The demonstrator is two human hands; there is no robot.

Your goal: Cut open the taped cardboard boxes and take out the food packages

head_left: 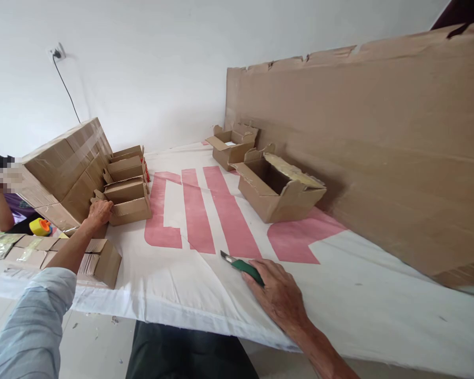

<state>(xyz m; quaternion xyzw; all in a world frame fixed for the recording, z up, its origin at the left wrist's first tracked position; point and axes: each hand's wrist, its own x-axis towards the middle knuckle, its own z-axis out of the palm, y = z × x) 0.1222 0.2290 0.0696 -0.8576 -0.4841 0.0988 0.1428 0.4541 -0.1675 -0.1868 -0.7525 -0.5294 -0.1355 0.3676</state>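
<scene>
Over on the left, the person's left hand (99, 212) lies flat with fingers loosely spread against the near end of the lowest small carton (129, 205) in a row of small brown cartons beside a big taped box (65, 168). That carton looks light and thin-walled, easily crushed, so best taken by its two sides. Further right, the right hand (278, 295) presses palm-down on the white cloth (189, 284), fingers covering the green utility knife (243, 266); its slim handle looks smooth, blade end bare.
</scene>
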